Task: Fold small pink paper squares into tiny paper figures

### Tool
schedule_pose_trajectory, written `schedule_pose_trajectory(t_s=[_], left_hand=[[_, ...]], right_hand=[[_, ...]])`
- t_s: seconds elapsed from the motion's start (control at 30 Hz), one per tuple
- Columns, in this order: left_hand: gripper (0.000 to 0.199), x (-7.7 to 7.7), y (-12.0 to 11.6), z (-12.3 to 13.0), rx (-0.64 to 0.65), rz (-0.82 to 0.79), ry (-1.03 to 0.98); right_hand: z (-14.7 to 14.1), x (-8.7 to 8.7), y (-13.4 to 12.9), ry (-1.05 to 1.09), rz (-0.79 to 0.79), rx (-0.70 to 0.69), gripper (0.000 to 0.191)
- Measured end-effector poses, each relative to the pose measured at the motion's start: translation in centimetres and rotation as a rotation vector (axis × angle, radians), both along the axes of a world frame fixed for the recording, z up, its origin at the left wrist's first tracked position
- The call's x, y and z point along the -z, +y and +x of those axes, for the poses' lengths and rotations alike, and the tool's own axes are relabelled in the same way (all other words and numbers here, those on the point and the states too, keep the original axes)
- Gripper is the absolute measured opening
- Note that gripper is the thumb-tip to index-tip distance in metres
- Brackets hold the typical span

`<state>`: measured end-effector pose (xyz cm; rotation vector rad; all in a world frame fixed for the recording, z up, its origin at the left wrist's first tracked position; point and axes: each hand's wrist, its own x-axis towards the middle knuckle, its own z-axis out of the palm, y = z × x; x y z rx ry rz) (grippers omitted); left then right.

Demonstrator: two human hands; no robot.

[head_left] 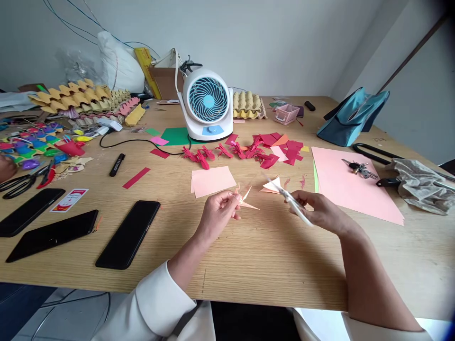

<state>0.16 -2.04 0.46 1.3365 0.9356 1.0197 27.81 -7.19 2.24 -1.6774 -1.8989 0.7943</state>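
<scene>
- Trimming, seemingly: your left hand (221,207) pinches the peach paper cutout (250,205).
- Your right hand (320,209) grips scissors (294,205) at the cutout's three o'clock.
- Another snip would call for steady paper.

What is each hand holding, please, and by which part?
The left hand pinches a peach paper cutout near where its points meet; the right hand holds white scissors by their handles.

The left forearm (185,253) slants inward to the left hand (219,208), closed in a pinch, while the right hand (322,211) curls in a grip, bent inward at the wrist (350,233).
</scene>
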Motion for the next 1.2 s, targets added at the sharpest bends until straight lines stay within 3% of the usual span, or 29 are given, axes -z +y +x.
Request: schedule_pose_trajectory(t_s=[0.17, 0.3, 1.2], left_hand=[[0.029, 0.1, 0.1, 0.0, -0.005, -0.02, -0.031], [0.03, 0.2, 0.1, -0.1, -0.01, -0.012, -0.029], [0.032, -0.2, 0.0, 0.2, 0.031, 0.091, 0.109]], right_hand=[[-0.6, -0.1, -0.2, 0.027, -0.115, -0.194, 0.038], [-0.7, -0.2, -0.3, 0.06, -0.178, -0.262, 0.035], [-1.4, 0.0, -0.4, -0.006, -0.158, -0.242, 0.035]])
